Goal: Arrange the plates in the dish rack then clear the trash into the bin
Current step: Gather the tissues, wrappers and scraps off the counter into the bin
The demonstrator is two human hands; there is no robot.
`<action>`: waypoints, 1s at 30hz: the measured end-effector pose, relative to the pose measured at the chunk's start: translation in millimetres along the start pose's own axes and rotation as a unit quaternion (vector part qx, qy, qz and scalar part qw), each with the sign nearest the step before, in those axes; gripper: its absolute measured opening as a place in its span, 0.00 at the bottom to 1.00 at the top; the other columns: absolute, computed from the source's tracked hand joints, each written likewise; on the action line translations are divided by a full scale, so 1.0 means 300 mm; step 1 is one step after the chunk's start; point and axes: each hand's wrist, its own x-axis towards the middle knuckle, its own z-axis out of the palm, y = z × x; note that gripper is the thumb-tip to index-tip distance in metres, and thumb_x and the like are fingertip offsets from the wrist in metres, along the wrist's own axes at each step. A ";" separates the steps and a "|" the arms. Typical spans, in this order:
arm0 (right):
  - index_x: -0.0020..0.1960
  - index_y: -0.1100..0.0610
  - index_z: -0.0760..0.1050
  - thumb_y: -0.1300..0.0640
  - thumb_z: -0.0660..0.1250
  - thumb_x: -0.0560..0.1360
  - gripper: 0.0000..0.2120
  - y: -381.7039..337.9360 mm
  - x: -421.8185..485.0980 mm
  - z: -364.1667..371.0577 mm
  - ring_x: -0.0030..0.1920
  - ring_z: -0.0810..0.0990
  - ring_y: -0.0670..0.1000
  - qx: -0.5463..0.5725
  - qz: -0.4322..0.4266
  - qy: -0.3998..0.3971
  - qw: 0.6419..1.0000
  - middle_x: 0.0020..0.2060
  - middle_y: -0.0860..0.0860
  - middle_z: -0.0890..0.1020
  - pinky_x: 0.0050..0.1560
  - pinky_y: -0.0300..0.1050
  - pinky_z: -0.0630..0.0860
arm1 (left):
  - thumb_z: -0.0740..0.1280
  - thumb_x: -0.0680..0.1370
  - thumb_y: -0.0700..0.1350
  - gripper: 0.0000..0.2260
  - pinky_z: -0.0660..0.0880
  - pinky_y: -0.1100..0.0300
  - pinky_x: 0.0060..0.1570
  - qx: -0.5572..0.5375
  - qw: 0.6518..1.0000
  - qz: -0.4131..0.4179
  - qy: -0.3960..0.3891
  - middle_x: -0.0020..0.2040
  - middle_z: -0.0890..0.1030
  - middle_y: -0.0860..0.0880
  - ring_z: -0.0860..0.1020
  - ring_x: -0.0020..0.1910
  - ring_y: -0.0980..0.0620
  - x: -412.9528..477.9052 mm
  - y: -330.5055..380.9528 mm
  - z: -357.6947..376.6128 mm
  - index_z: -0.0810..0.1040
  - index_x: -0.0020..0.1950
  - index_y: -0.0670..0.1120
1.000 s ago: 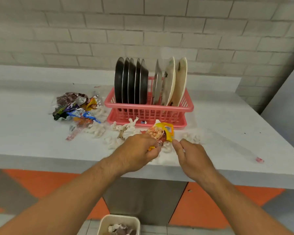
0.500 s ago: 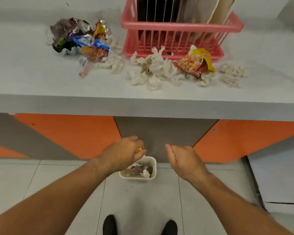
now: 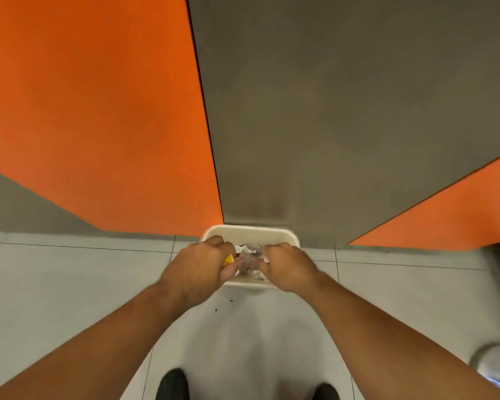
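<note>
- Orange and grey panels (image 3: 98, 111) rise behind a tiled floor (image 3: 70, 284).
- Both arms reach down, side by side.
- Left hand (image 3: 202, 268) grips a yellow scrap (image 3: 229, 259) over the bin (image 3: 251, 233).
- Right hand (image 3: 289, 268) is curled beside it; whether it holds anything, I cannot tell.
- Trash (image 3: 247, 250) lies in the bin.

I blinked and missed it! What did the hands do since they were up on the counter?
Both hands dropped from the counter down to the bin on the floor. The left hand took a yellow scrap up there and now holds it over the bin. Whether the right hand holds anything is unclear. The bin stayed against the cabinet, with trash already in it.
</note>
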 end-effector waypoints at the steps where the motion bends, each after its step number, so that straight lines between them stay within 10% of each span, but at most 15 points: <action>1: 0.56 0.53 0.75 0.46 0.58 0.77 0.14 0.017 0.059 0.047 0.49 0.78 0.57 0.010 0.002 -0.005 1.000 0.52 0.54 0.80 0.41 0.46 0.69 | 0.57 0.80 0.59 0.15 0.74 0.53 0.48 -0.005 1.000 -0.003 0.004 0.55 0.75 0.53 0.77 0.49 0.46 0.017 -0.023 0.054 0.74 0.60 0.54; 6: 0.69 0.48 0.68 0.43 0.65 0.74 0.26 0.084 0.213 0.204 0.61 0.74 0.53 0.066 -0.017 -0.049 0.997 0.63 0.49 0.76 0.57 0.45 0.72 | 0.58 0.79 0.60 0.15 0.74 0.54 0.45 -0.010 0.999 -0.020 0.030 0.53 0.76 0.54 0.78 0.46 0.48 0.083 -0.103 0.204 0.75 0.58 0.54; 12: 0.49 0.50 0.73 0.45 0.64 0.75 0.10 0.126 0.177 0.182 0.51 0.77 0.53 0.007 -0.044 0.058 0.997 0.48 0.47 0.76 0.46 0.45 0.73 | 0.56 0.81 0.58 0.17 0.71 0.55 0.44 0.097 0.995 -0.006 -0.007 0.56 0.74 0.50 0.76 0.52 0.47 0.264 -0.108 0.338 0.73 0.61 0.50; 20: 0.56 0.46 0.76 0.45 0.61 0.75 0.12 0.149 0.042 0.097 0.52 0.77 0.50 0.024 -0.050 0.113 0.992 0.53 0.43 0.78 0.45 0.43 0.72 | 0.50 0.81 0.60 0.23 0.66 0.44 0.62 0.134 0.970 -0.066 -0.193 0.70 0.62 0.44 0.62 0.68 0.42 0.346 -0.088 0.484 0.60 0.72 0.50; 30: 0.61 0.48 0.75 0.45 0.62 0.77 0.15 -0.040 -0.323 -0.355 0.57 0.75 0.48 0.073 -0.044 0.160 0.983 0.56 0.44 0.79 0.52 0.41 0.70 | 0.58 0.79 0.59 0.17 0.71 0.57 0.50 -0.002 0.999 0.030 0.026 0.55 0.75 0.54 0.72 0.57 0.52 -0.029 0.102 -0.181 0.76 0.59 0.50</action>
